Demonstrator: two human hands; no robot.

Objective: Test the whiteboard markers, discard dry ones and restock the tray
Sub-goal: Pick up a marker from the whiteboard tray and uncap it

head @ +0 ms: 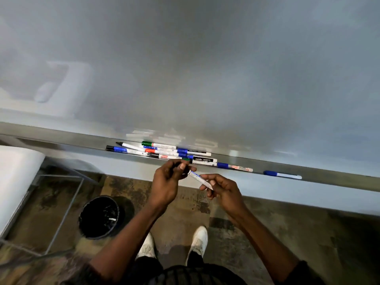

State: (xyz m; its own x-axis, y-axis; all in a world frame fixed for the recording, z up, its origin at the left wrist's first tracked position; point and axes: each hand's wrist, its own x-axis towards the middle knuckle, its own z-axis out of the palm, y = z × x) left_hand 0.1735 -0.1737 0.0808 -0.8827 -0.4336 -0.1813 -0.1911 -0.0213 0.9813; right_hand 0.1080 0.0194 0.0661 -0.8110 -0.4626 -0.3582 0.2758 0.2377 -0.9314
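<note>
White-barrelled marker (200, 179) held just in front of the tray (61, 145), long axis slanting upper left to lower right, left hand (170, 178) curled round its upper end, right hand (224, 190) pinching the lower end, blue barrel print blurred, "camlin" legible on a black-labelled marker (203, 160) in the tray.

An office meeting room or classroom is suggested. Most of the upper frame is filled by a large whiteboard (205, 68), along whose lower edge a metal tray (61, 148) is fixed, and a heap of markers (164, 151) is seen in it at centre. At left a white table (16, 177) on a thin metal frame (67, 202) is shown. A black bin (100, 217) is set at lower left on mottled brown carpet (308, 233).
</note>
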